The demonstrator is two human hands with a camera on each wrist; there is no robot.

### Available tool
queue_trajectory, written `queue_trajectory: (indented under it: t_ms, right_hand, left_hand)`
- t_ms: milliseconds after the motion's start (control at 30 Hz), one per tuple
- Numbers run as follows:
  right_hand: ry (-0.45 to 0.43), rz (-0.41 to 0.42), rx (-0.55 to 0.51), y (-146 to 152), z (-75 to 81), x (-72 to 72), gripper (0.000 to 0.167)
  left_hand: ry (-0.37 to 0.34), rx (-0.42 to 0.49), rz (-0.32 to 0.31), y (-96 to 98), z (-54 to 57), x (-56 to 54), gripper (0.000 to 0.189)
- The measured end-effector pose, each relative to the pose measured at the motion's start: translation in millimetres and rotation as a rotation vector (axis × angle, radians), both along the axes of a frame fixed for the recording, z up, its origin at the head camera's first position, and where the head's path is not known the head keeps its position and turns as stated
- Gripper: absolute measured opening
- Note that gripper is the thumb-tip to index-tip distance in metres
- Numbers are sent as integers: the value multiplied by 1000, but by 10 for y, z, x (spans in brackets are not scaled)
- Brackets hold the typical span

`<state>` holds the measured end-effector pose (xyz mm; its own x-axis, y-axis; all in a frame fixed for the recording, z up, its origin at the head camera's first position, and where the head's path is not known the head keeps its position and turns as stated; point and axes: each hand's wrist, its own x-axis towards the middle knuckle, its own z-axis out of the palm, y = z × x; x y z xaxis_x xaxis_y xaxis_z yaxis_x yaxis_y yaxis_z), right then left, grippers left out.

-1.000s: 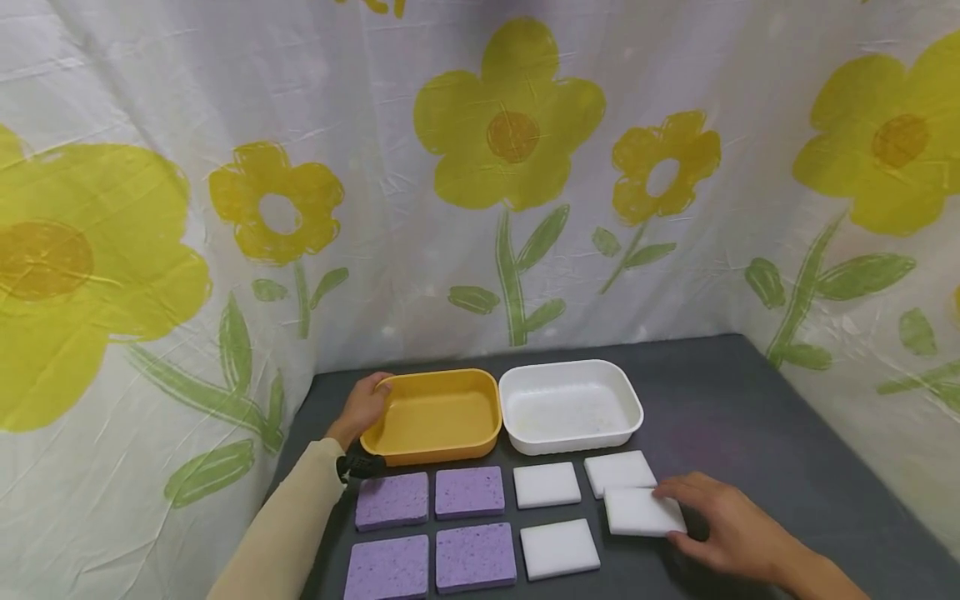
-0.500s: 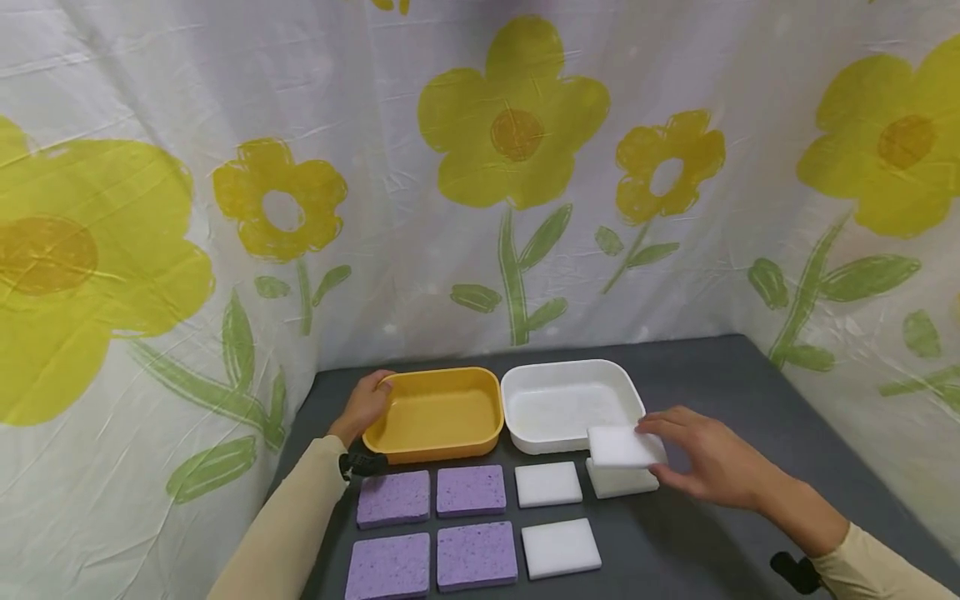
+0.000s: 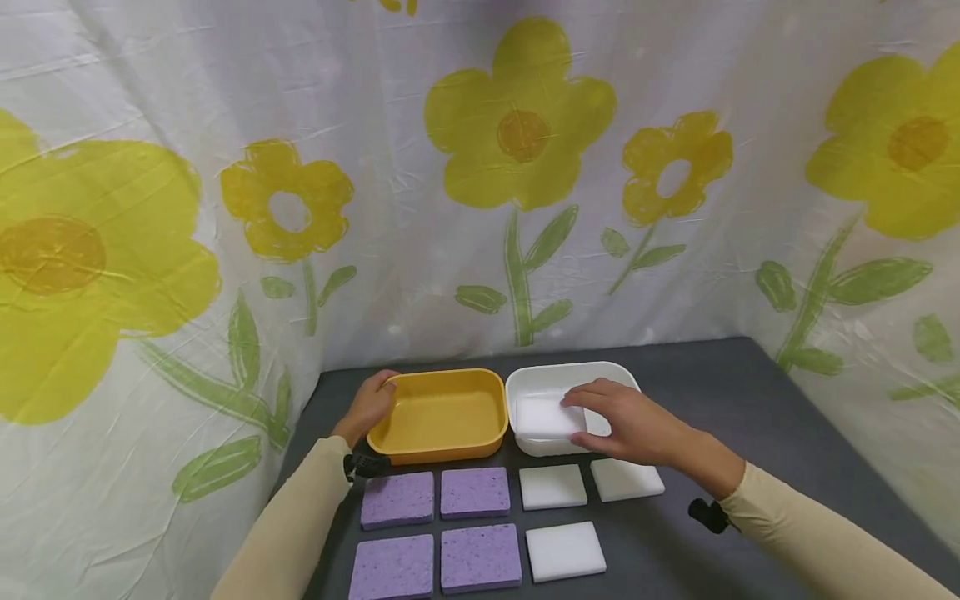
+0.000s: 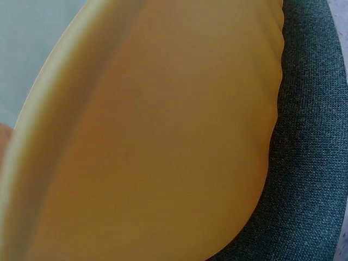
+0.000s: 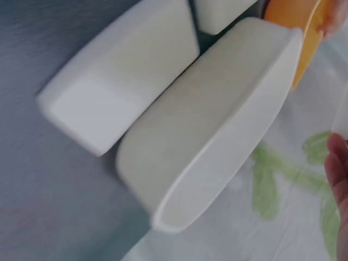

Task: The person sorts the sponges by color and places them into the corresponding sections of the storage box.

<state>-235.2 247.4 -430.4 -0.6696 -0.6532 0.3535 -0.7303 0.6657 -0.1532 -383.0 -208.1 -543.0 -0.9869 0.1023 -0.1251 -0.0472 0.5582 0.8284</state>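
In the head view my left hand (image 3: pixel 367 410) grips the left rim of an orange-yellow tray (image 3: pixel 442 417). That tray's side (image 4: pixel 163 136) fills most of the left wrist view. My right hand (image 3: pixel 630 421) pinches a white sponge block (image 3: pixel 543 419) by its right edge, over the inside of a white tray (image 3: pixel 536 385). In the right wrist view the right hand's fingers (image 5: pixel 338 174) show at the right edge, beside a sliver of the held block. The white tray (image 5: pixel 201 114) stands there next to a block lying on the table.
Three white blocks (image 3: pixel 553 487) lie in front of the white tray. Several purple speckled sponges (image 3: pixel 397 500) lie in two rows before the orange tray. The dark tabletop (image 3: pixel 750 417) meets a flower-printed curtain (image 3: pixel 405 208) at the back and sides.
My right hand has lifted the white block off the front right, carried it left and away from me over the other blocks, and brought it to the white tray. The left hand stays put.
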Motion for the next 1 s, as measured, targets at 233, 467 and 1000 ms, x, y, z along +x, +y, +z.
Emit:
queue_trajectory:
  t_ms: [233,467,1000]
  right_hand:
    - [-50,22,27,-351,-27,-215,43]
    - [-46,46,19,-671,-93,-412,41]
    - [-136,0,71,-1301,-362,-734,44]
  left_hand:
    - [27,8,11,29,-2,5,43]
    - [0,22,28,26,6,7,44]
    - [29,10,25,-5,-16,-15,47]
